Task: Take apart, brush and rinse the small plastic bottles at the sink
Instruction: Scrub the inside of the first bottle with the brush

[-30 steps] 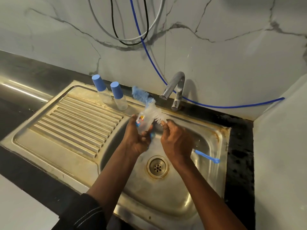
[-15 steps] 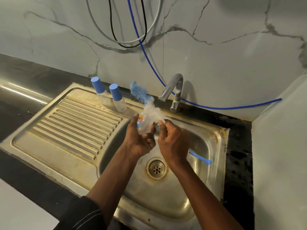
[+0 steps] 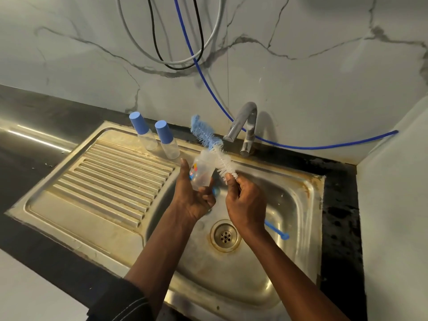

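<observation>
Sink [image 3: 298, 200]: bottle [image 3: 201, 176] in left hand [image 3: 193, 201]

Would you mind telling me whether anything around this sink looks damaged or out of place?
Rust-brown staining rings the drain and marks the far right rim of the sink. The brush kinks where white bristles meet blue. Loose cables loop down the wall above.

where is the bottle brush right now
Head view, centre: the bottle brush is in the right hand over the sink, bristles beside the bottle in the left hand.
</observation>
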